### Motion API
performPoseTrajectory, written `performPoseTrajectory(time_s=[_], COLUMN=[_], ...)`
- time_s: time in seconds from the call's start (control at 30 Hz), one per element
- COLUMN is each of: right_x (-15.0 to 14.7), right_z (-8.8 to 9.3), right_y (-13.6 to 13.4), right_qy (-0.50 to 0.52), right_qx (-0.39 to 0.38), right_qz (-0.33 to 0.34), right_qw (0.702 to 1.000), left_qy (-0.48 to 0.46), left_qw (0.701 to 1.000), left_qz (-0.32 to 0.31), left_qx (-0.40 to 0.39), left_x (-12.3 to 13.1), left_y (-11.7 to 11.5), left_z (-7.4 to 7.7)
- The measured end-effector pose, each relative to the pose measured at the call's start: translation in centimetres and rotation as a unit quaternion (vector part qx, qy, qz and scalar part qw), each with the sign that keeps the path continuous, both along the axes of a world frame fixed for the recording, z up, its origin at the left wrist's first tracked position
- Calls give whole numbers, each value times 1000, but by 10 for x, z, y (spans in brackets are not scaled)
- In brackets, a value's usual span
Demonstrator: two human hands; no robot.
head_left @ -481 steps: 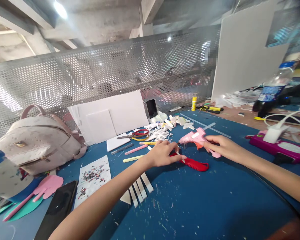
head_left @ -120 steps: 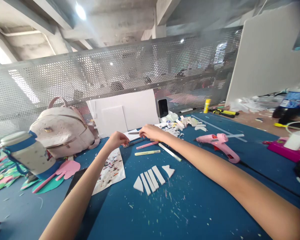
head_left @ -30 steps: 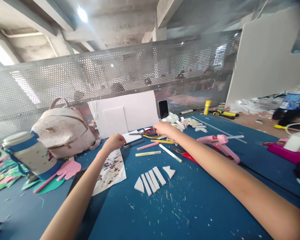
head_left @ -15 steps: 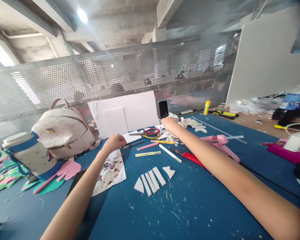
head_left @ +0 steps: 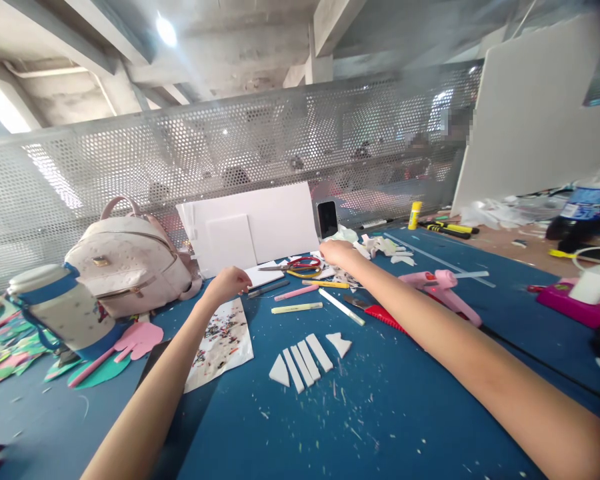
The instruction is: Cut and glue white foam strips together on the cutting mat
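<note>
My left hand (head_left: 227,283) is held with curled fingers just above the left end of a dark pen (head_left: 269,289); whether anything is between the fingers is hidden. Behind the scissors (head_left: 305,268), which have red and yellow handles, my right hand (head_left: 338,253) reaches over a pile of white scraps (head_left: 347,279). Its fingers are bent downward and mostly hidden by the hand. Between the arms lie several white foam strips (head_left: 301,363), a pointed white piece (head_left: 279,371) and a notched one (head_left: 339,344). Pink, orange, yellow and white pens lie beyond them.
A pink glue gun (head_left: 443,287) and a red-handled cutter (head_left: 386,319) lie by my right arm. On the left stand a tumbler (head_left: 63,313) and a pale backpack (head_left: 125,263). White boards (head_left: 280,220) and a phone (head_left: 327,219) stand at the back, with a glue stick (head_left: 415,215) farther right.
My right hand has moved slightly down and left, toward the scissors and scraps, showing more of the pale bundle behind it. My left hand has hardly moved.
</note>
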State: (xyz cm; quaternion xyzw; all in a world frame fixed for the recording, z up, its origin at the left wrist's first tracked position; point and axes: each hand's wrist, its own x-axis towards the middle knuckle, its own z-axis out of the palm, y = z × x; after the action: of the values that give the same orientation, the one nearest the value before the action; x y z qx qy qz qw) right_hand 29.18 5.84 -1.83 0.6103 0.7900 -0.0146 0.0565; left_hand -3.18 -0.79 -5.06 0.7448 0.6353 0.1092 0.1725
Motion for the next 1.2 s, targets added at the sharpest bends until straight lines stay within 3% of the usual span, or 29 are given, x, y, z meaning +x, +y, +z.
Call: performPoseTrajectory(time_s=[0.2,0.4,0.6,0.73,0.9,1.07,1.2], right_x=[-4,-7,-11,-12,-20,-21,-17], right_z=[2,7,22,30,24,23,41], right_y=[-4,-7,-16,-26,-30,-31,-41], right_qy=[-25,-26,-17,-17,-34,-4,74], right_qx=[12,0,-89,-196,-245,-233,-168], right_qz=[-18,-2,90,192,225,223,245], right_qw=[999,1000,992,962,942,947,952], left_qy=[7,25,25,12,-10,-52,-115], left_qw=[999,991,985,987,988,990,993], left_qz=[23,77,97,81,73,72,24], left_qx=[27,104,139,141,134,110,33], left_x=[-11,-36,-52,-44,-31,-21,12], left_y=[-3,-14,-19,-20,-23,-29,-40], left_z=[10,28,34,34,37,46,62])
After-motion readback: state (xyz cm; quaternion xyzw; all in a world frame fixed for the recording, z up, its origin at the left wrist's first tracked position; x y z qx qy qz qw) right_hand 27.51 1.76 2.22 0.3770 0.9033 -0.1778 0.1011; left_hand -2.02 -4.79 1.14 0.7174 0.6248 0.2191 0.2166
